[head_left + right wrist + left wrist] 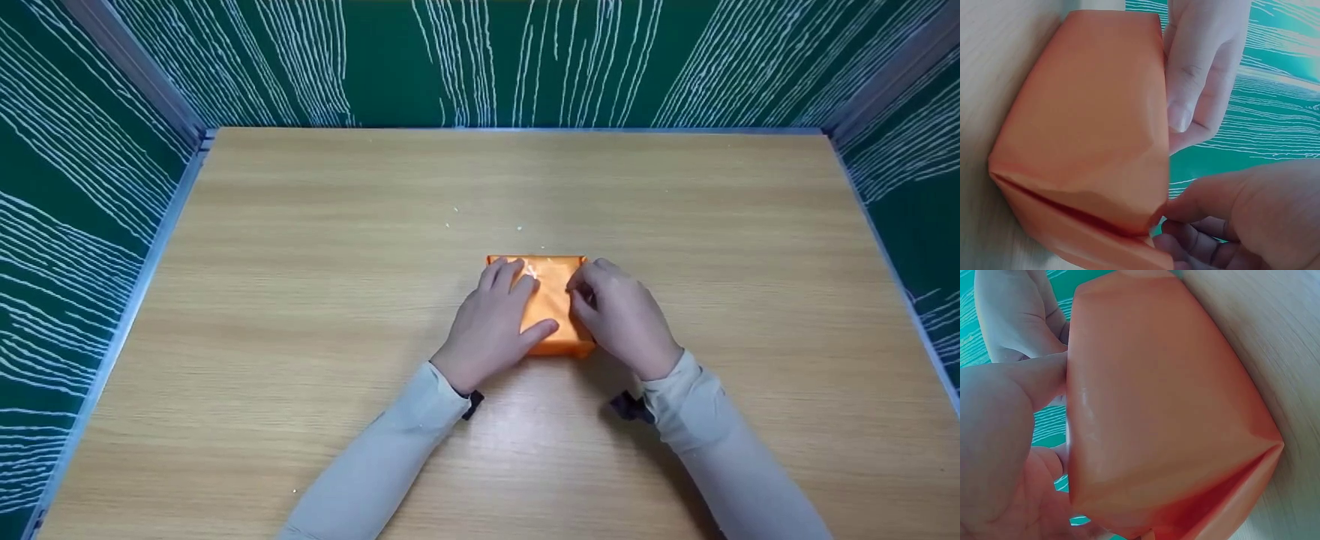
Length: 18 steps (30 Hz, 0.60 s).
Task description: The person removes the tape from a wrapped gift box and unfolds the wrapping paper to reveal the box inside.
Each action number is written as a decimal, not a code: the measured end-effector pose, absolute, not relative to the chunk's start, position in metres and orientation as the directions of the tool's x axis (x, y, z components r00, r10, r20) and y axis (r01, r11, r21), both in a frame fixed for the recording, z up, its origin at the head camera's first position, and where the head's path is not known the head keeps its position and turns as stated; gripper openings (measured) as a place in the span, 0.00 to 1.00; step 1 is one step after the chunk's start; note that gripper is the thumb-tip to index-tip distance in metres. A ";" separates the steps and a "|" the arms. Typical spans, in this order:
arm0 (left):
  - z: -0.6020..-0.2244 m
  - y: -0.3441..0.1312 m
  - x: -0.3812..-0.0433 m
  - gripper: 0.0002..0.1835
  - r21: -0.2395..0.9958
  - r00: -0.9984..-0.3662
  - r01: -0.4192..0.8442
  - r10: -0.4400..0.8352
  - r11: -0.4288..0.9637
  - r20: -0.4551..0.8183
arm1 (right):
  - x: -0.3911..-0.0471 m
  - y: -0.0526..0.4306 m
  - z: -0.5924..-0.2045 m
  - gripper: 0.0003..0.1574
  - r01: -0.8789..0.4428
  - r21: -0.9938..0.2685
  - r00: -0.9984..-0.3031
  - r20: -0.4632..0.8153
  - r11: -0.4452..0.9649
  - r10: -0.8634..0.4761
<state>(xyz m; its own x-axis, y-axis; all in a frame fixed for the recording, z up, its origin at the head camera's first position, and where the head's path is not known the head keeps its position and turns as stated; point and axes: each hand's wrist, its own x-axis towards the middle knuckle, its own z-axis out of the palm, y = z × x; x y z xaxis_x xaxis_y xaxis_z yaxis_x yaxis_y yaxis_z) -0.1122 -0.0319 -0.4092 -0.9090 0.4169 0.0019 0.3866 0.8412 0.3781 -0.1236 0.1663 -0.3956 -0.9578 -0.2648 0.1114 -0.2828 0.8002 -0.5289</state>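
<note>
A box-shaped package [551,296] in glossy orange wrapping lies on the table before me. My left hand [487,322] rests across its left part, fingers spread over the top and thumb near the front edge. At the right edge my right hand [626,315] pinches the wrapping between thumb and fingers. The right wrist view shows a folded flap [1072,219] at one end of the package, its tip by the right fingertips. In the left wrist view, the near side of the orange wrapping [1157,382] is smooth, with a creased fold low down.
The wooden table [337,247] bears several tiny white specks beyond the package. Green panels [382,67] with white wavy lines stand along the back and both sides, edged with blue strips. Dark bands sit at both wrists.
</note>
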 end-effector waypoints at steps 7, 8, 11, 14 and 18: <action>-0.409 -0.032 -0.112 0.34 0.385 -0.903 0.411 0.426 0.826 0.049 | -0.126 0.171 -0.394 0.04 -0.291 -0.528 -0.955 0.109 0.798 -0.277; -0.409 -0.032 -0.112 0.33 0.385 -0.902 0.414 0.428 0.825 0.054 | -0.126 0.172 -0.393 0.04 -0.294 -0.527 -0.954 0.108 0.798 -0.280; -0.410 -0.032 -0.112 0.34 0.381 -0.903 0.412 0.427 0.827 0.051 | -0.126 0.174 -0.393 0.05 -0.300 -0.525 -0.952 0.107 0.796 -0.288; -0.411 -0.032 -0.113 0.34 0.380 -0.905 0.406 0.424 0.831 0.039 | -0.126 0.176 -0.392 0.05 -0.304 -0.524 -0.950 0.105 0.796 -0.294; -0.411 -0.032 -0.113 0.36 0.380 -0.907 0.397 0.421 0.835 0.021 | -0.126 0.178 -0.391 0.05 -0.300 -0.529 -0.950 0.094 0.794 -0.296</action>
<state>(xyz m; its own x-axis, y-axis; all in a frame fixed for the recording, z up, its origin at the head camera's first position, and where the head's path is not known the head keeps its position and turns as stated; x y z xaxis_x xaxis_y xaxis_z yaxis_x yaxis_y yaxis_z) -0.1133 -0.0320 -0.4110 -0.9068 0.4209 0.0215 0.3968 0.8354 0.3804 -0.1255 0.1776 -0.3910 -0.9505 -0.2963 0.0939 -0.2998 0.7940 -0.5289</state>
